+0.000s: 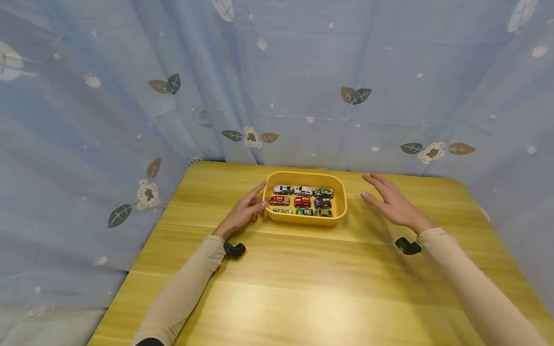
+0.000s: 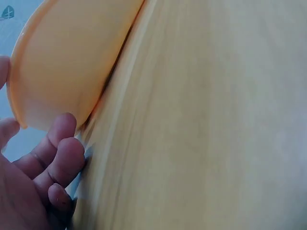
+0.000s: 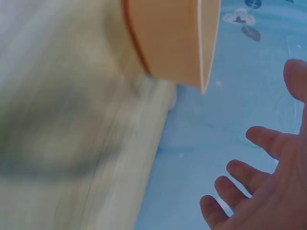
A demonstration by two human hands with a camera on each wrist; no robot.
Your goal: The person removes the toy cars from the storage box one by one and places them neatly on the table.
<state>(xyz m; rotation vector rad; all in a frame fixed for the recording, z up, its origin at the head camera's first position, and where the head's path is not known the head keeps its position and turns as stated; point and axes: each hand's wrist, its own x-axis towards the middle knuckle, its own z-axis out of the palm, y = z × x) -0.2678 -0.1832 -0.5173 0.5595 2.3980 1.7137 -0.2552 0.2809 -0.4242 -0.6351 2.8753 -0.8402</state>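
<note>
A yellow-orange plastic tray [image 1: 304, 219] with rounded corners stands near the back of the table. Inside it several toy cars sit in rows, among them a red car [image 1: 302, 202], a white-and-green car [image 1: 283, 190] and a dark purple car [image 1: 322, 203]. My left hand [image 1: 239, 215] is at the tray's left end, its index finger and thumb extended to the rim; the left wrist view shows the other fingers [image 2: 69, 158] loosely bent beside the outer wall. Off to the tray's right, my right hand [image 1: 396, 205] hovers with spread fingers, holding nothing and apart from the tray.
The tray rests on a yellow wood-grain table [image 1: 277, 283]. A blue curtain [image 1: 298, 115] with leaf and flower prints hangs behind the back edge and along both sides. A dark wrist device [image 1: 408, 246] is worn on the right arm, with another [image 1: 234, 249] on the left.
</note>
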